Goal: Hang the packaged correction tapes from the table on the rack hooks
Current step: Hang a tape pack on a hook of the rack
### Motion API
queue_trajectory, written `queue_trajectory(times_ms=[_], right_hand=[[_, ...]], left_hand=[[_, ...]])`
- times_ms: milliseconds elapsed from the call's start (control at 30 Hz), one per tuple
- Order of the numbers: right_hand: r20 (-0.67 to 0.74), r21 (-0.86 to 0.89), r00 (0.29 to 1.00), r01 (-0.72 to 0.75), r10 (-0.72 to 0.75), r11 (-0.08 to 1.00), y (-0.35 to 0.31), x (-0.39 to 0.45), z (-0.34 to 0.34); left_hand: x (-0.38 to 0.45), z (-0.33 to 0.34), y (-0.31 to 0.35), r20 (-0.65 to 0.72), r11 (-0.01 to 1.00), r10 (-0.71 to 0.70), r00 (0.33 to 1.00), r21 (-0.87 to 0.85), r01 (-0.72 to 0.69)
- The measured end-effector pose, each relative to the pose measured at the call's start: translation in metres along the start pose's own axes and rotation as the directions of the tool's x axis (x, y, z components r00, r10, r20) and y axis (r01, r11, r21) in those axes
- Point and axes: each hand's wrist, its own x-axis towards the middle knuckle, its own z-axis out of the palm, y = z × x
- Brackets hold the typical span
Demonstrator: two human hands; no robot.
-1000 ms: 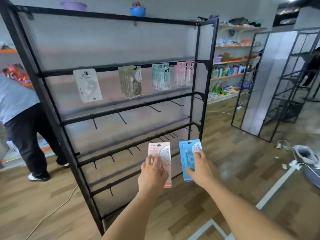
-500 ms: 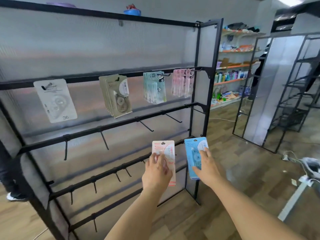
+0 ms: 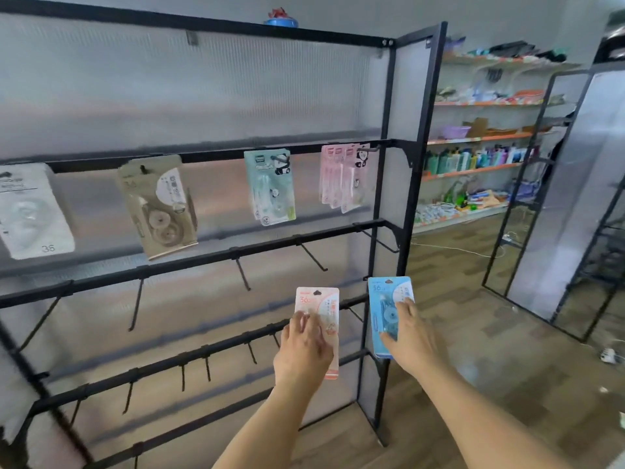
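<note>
Shop shelving (image 3: 480,140) stood behind a black display rack (image 3: 384,184) whose upper bar carried four hung package groups. Before its lower hooks (image 3: 313,257), the left hand (image 3: 302,350) held a pink correction tape pack (image 3: 318,309) in curled fingers; the right hand (image 3: 411,336) gripped a blue pack (image 3: 384,306) likewise.

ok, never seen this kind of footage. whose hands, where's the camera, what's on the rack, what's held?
One picture, from a camera worn on a person's head, looking forward and down; there is no robot. The two bare arms are the wearer's. The left hand holds a pink pack of correction tape and the right hand holds a blue pack, both raised in front of a black rack. Its top hook row already carries four sets of packs; the hooks on the rows below show nothing hanging. No table is in view.
</note>
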Motion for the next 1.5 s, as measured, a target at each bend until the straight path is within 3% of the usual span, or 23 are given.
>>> queue_trajectory(times_ms=[167,433,767,967,1500], right_hand=[[0.035,0.015,0.999,0.029,-0.029,0.999,0.055,0.046,-0.01],[0.057,0.062,0.995,0.081,-0.085,0.995,0.089,0.102,-0.001],[0.04,0.097,0.985,0.161,-0.165,0.982,0.095,0.158,0.02],[-0.023,0.133,0.975,0.223,-0.222,0.966,0.101,0.165,0.035],[0.067,0.068,0.959,0.272,-0.277,0.96,0.082,0.207,0.047]], left_hand=[[0.015,0.029,0.052,-0.029,0.998,-0.048,0.998,-0.033,0.047],[0.05,0.059,0.089,-0.027,0.997,-0.081,0.996,0.01,0.082],[0.111,0.083,0.096,-0.081,1.0,-0.021,0.996,-0.018,0.02],[0.119,0.092,0.096,-0.104,0.996,-0.084,0.991,-0.015,0.083],[0.106,0.089,0.099,-0.112,0.986,-0.162,0.98,0.014,0.165]])
